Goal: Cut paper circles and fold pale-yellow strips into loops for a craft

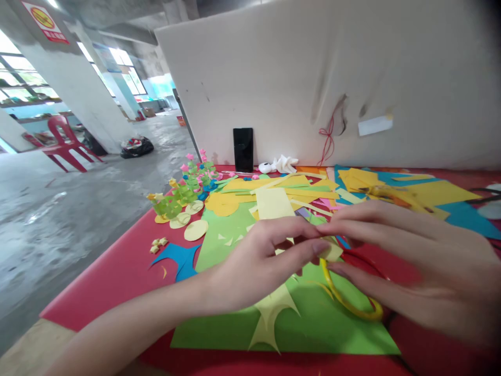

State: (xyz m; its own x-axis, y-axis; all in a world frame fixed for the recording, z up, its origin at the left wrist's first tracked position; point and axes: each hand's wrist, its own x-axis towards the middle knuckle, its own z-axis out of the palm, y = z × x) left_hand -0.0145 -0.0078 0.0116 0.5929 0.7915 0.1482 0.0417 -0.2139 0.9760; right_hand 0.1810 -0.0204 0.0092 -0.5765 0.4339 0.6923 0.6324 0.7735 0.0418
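A small pale yellow piece of paper (332, 252) is pinched between the fingertips of both hands, partly hidden by them. My left hand (262, 256) reaches in from the lower left, thumb and fingers closed on the paper. From the right comes my right hand (410, 245), its fingertips meeting the left ones at the same piece. Scissors with a yellow handle loop (371, 315) and a red part lie below my right hand; their blades are hidden. Beneath the hands spreads a green sheet (324, 334), with a pale yellow cut-out scrap (270, 316) on it.
Pale yellow paper discs (196, 230) and small paper flowers (188, 190) stand at the left. A blue scrap (178, 259) lies nearer. Behind are yellow strips (297, 194), a black phone (243, 150) and a white board (274, 78). Tape (407, 201) sits at the right.
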